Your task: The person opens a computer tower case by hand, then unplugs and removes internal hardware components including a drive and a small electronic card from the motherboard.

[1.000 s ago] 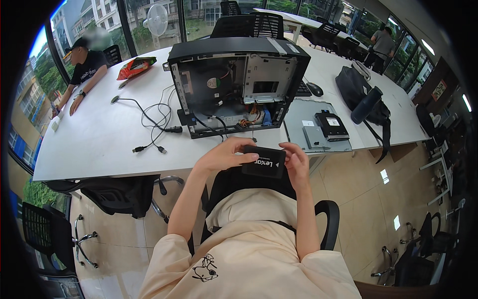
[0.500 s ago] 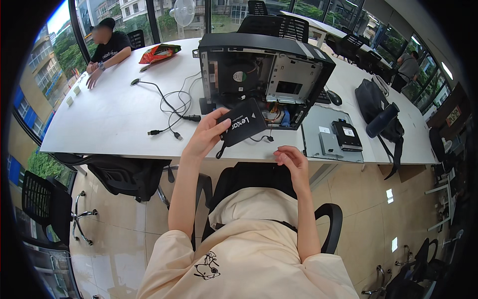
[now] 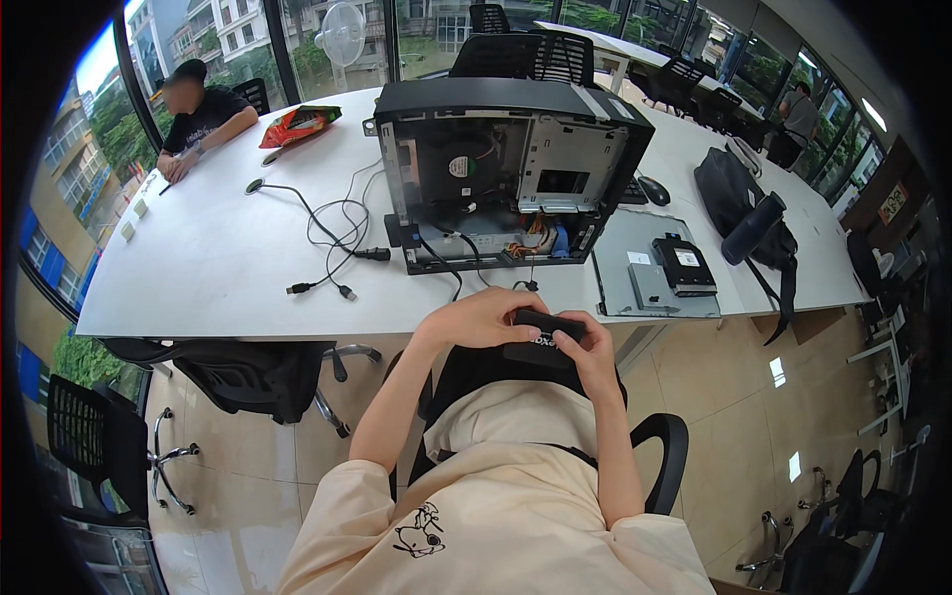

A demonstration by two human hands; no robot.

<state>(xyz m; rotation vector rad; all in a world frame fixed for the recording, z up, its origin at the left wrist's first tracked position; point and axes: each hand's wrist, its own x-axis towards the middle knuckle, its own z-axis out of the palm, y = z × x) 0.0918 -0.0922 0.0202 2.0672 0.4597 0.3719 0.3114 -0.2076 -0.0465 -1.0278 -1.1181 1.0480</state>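
Close in front of my lap, at the table's near edge, both my hands grip a flat black solid-state drive (image 3: 548,324) with white lettering. My left hand (image 3: 483,319) is closed on its left end. On the right end, the fingers and thumb of my right hand (image 3: 595,349) press it. The drive is tilted, so its face is seen at a slant and partly covered by fingers. Just beyond stands a black desktop computer case (image 3: 516,99) with its side open, showing a fan, a metal bracket and coloured wires. Black cables (image 3: 443,256) hang out of its front.
Right of the case, a metal side panel (image 3: 620,233) carries a black drive (image 3: 684,266) and a silver box (image 3: 650,285). Loose cables (image 3: 342,243) lie left. Farther out are a red snack bag (image 3: 300,127), a backpack (image 3: 724,188), a bottle (image 3: 754,228) and a seated person (image 3: 203,114).
The drive has come down and toward me from in front of the case, turning to a slant. My right hand, free before, now holds it too. The view has shifted slightly.
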